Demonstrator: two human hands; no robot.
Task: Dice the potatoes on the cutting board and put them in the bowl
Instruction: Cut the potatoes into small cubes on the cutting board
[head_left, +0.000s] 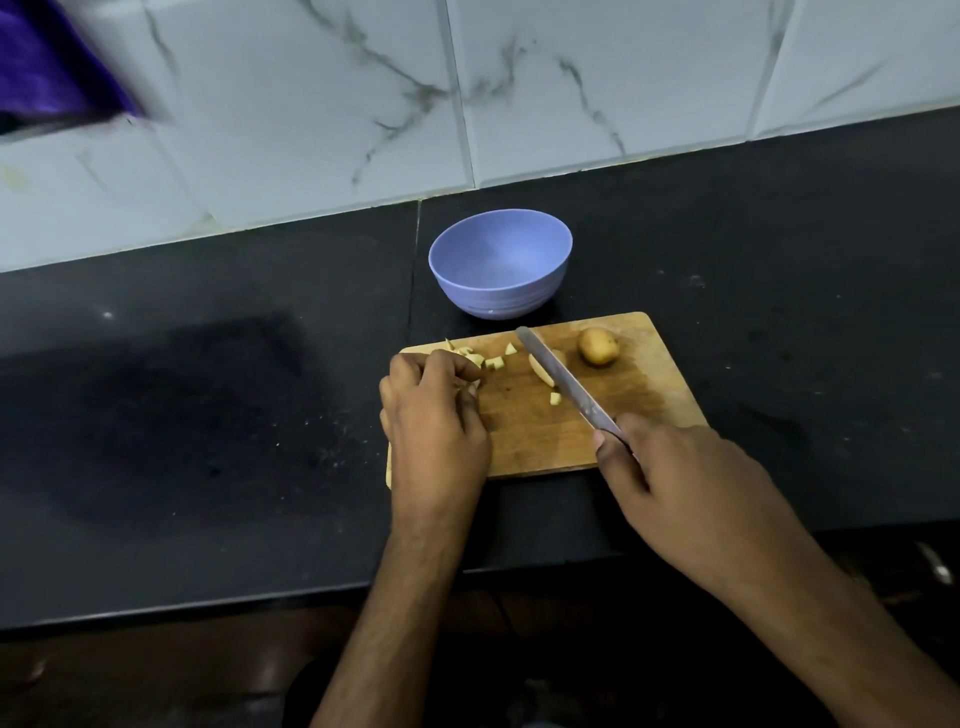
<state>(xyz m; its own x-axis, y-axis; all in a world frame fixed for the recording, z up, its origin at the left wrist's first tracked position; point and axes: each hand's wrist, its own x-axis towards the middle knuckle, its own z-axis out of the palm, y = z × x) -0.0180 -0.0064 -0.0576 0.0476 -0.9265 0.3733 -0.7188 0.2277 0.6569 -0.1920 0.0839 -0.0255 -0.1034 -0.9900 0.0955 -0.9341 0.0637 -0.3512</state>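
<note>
A wooden cutting board (540, 431) lies on the black counter. A whole brown potato (598, 346) sits at its far right. Several pale potato dice (494, 362) lie at the far left of the board, one more cube (555, 398) near the middle, and a larger cut piece (541, 370) beside the knife blade. My left hand (434, 415) curls its fingers round some dice at the board's left edge. My right hand (675, 478) grips the handle of a knife (566, 383), whose blade points away over the board. A blue bowl (498, 296) stands just behind the board, with nothing seen inside.
A white marbled tile wall (571, 88) rises behind the counter. A purple cloth (47, 62) hangs at the top left. The black counter (208, 415) stretches left and right of the board, and its front edge runs below my wrists.
</note>
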